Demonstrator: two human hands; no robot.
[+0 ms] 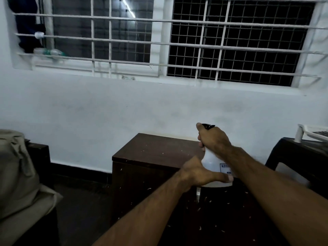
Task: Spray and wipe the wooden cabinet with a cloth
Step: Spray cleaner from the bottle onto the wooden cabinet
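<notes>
Right hand (pixel 213 138) grasps the top of a white spray bottle (pixel 212 161); left hand (pixel 198 172) holds its lower body, below the right. Its blue label is only partly readable. Beneath both hands stands the dark wooden cabinet (pixel 152 153), speckled, against a white wall (pixel 106 107).

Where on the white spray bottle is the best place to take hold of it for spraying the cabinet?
Probably the narrow neck under the black nozzle, coming from behind, as the right hand does now on the spray bottle. The body widens downward, so the left hand steadies its broad base above the wooden cabinet.
</notes>
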